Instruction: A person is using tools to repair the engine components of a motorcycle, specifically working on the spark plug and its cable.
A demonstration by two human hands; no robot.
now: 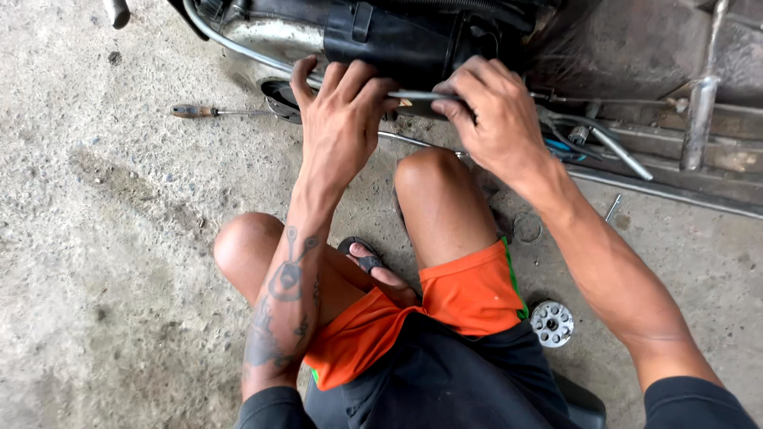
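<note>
Rough grey concrete floor (119,262) carries everything, and the person squats on it facing the dark underside of a vehicle at the far edge. Both hands meet on a thin grey metal rod (417,96) running under the black plastic housing (397,36): the left hand (342,119) lies over it with fingers curled loosely, the right hand (497,119) pinches it closed between thumb and fingertips. Steady pressure from both sides, with the wrists kept low, would likely keep the rod from slipping. A brown-handled screwdriver (214,112) lies near the far left; a small round silver perforated disc (551,323) sits beside the right thigh. Where the rod ends is hidden behind the hands, and the vehicle is cut off above.
</note>
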